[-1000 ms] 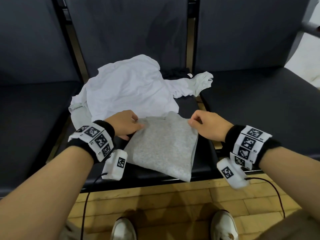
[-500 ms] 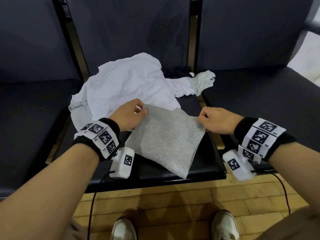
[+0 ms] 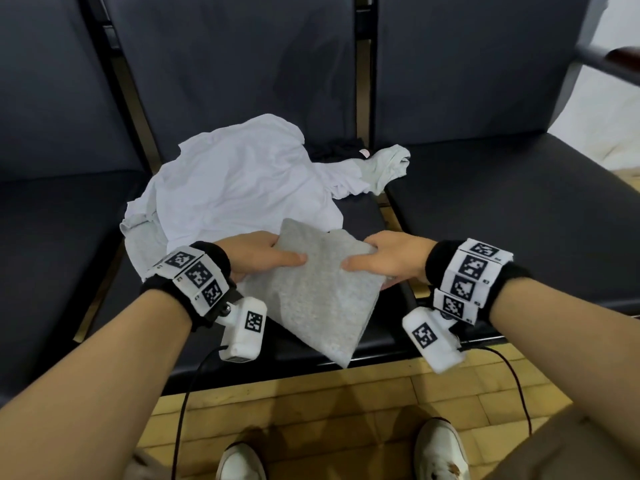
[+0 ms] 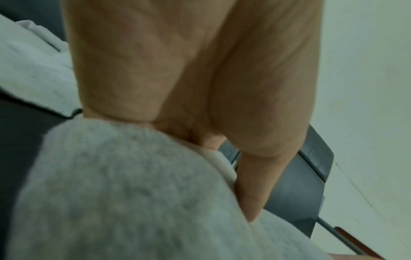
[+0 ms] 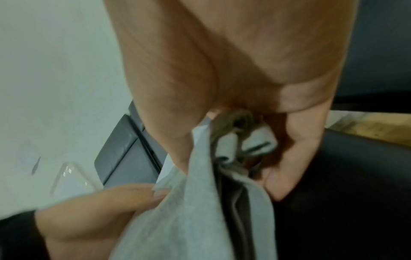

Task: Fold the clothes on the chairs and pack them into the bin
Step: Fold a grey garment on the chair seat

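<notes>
Holding the folded grey garment (image 3: 320, 296) between both hands over the front edge of the middle chair seat (image 3: 363, 216), the person appears to have one item folded and ready for packing. Left hand (image 3: 258, 259) grips the left edge, thumb lying flat on top and fingers tucked under; the left wrist view shows grey cloth bunched against the palm. Right hand (image 3: 388, 259) grips the right edge the same way, and the right wrist view shows stacked fold layers pinched between thumb and fingers (image 5: 286, 158).

Progress, as a judgement: one piece folded, none visibly packed. No bin appears in the head view; a clear-rimmed container at 8 o'clock in the right wrist view might be it, but I cannot tell. Left to do: the white shirt (image 3: 239, 188) lies crumpled at 12 o'clock from the grey piece, with a pale grey-green garment (image 3: 389, 166) at 1 o'clock and a dark item (image 3: 334, 152) behind them near the chair back. A further grey cloth (image 3: 143, 244) shows under the shirt at 10 o'clock.

Against the earlier frames: a second ago the hands pinched the far corners with the piece resting on the seat; half a second ago that edge was being lifted. Now the grip sits lower on the side edges, thumbs on top, and the bundle is tilted up, its near corner hanging toward 6 o'clock past the seat edge. The pile behind has not moved.
</notes>
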Demonstrator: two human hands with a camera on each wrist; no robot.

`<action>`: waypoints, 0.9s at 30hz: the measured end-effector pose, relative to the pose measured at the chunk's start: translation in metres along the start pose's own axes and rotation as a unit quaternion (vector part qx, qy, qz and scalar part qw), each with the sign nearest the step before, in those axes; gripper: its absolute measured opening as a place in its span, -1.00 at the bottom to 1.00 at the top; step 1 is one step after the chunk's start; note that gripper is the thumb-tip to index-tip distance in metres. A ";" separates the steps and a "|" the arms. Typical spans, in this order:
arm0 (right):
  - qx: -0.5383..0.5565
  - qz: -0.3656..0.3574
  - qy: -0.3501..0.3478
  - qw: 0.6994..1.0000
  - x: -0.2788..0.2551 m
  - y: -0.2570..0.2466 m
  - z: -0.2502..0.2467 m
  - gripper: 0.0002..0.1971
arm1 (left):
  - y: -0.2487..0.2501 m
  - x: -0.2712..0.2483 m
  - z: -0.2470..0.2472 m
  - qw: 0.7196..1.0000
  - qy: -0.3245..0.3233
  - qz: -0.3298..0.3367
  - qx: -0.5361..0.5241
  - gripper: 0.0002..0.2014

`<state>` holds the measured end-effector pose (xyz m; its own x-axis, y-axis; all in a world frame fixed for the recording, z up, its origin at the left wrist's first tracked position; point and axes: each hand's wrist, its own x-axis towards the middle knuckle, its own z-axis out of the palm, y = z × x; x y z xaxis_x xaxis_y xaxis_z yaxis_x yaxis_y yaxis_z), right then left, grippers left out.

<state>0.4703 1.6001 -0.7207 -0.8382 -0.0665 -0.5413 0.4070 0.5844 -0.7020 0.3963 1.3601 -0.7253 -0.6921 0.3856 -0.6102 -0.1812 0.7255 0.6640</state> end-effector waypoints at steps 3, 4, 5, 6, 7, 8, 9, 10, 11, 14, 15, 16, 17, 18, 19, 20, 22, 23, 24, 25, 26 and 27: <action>0.175 -0.008 -0.018 0.984 -0.009 -0.002 -0.004 -0.72 | 0.004 -0.010 0.004 0.997 0.025 0.040 -0.062 -0.51; 0.234 -0.014 -0.014 0.972 -0.013 -0.004 -0.005 -0.73 | 0.006 -0.014 0.005 0.993 0.045 0.058 -0.094 -0.59; 0.289 -0.025 -0.003 0.957 -0.017 -0.005 -0.006 -0.75 | 0.008 -0.018 0.005 0.986 0.068 0.073 -0.133 -0.63; 0.340 -0.039 0.011 0.939 -0.020 -0.007 -0.008 -0.77 | 0.012 -0.024 0.004 0.978 0.089 0.084 -0.171 -0.63; 0.387 -0.049 0.022 0.921 -0.023 -0.008 -0.010 -0.76 | 0.015 -0.029 0.003 0.969 0.107 0.089 -0.204 -0.61; 0.427 -0.050 0.024 0.903 -0.025 -0.007 -0.013 -0.71 | 0.018 -0.036 0.001 0.962 0.121 0.092 -0.226 -0.55; 0.458 -0.036 0.014 0.888 -0.028 -0.006 -0.014 -0.65 | 0.020 -0.040 -0.001 0.958 0.134 0.095 -0.236 -0.48; 0.476 -0.015 -0.010 0.879 -0.030 -0.005 -0.014 -0.59 | 0.021 -0.045 -0.002 0.955 0.148 0.100 -0.239 -0.43; 0.472 0.003 -0.036 0.881 -0.033 -0.006 -0.013 -0.57 | 0.022 -0.050 -0.001 0.952 0.159 0.112 -0.235 -0.39; 0.431 -0.053 -0.033 0.900 -0.041 -0.012 -0.009 -0.58 | 0.027 -0.066 0.002 0.956 0.157 0.183 -0.168 -0.38; 0.443 -0.088 -0.018 0.892 -0.043 -0.015 -0.009 -0.57 | 0.031 -0.072 0.001 0.956 0.156 0.203 -0.146 -0.49; 0.462 -0.112 -0.013 0.880 -0.044 -0.018 -0.010 -0.56 | 0.035 -0.080 0.000 0.954 0.161 0.214 -0.135 -0.61; 0.479 -0.119 -0.020 0.870 -0.046 -0.022 -0.009 -0.53 | 0.038 -0.088 -0.002 0.952 0.171 0.216 -0.134 -0.68; 0.491 -0.106 -0.034 0.864 -0.048 -0.024 -0.008 -0.50 | 0.042 -0.095 -0.004 0.951 0.183 0.212 -0.131 -0.72; 0.493 -0.082 -0.055 0.864 -0.050 -0.026 -0.005 -0.48 | 0.044 -0.099 -0.007 0.953 0.190 0.203 -0.120 -0.72; 0.479 -0.067 -0.073 0.872 -0.053 -0.029 0.000 -0.47 | 0.046 -0.105 -0.009 0.958 0.188 0.191 -0.104 -0.70; 0.440 -0.089 -0.077 0.890 -0.056 -0.035 0.010 -0.54 | 0.047 -0.116 -0.013 0.965 0.182 0.169 -0.079 -0.68; 0.430 -0.111 -0.061 0.894 -0.057 -0.041 0.013 -0.59 | 0.046 -0.122 -0.015 0.965 0.189 0.165 -0.071 -0.68; 0.426 -0.132 -0.040 0.894 -0.059 -0.048 0.016 -0.62 | 0.043 -0.129 -0.018 0.963 0.201 0.166 -0.064 -0.67; 0.420 -0.151 -0.022 0.895 -0.061 -0.056 0.020 -0.65 | 0.039 -0.138 -0.021 0.961 0.217 0.163 -0.059 -0.65; 0.411 -0.165 -0.007 0.896 -0.062 -0.063 0.024 -0.66 | 0.033 -0.147 -0.024 0.958 0.232 0.157 -0.060 -0.62; 0.404 -0.176 0.002 0.898 -0.063 -0.070 0.028 -0.66 | 0.025 -0.156 -0.028 0.956 0.243 0.151 -0.065 -0.58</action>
<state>0.5051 1.5407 -0.6509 -0.9673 -0.1277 -0.2190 0.2450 -0.2488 -0.9371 0.4807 1.3019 -0.6018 -0.9636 0.2337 -0.1297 0.0155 0.5335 0.8456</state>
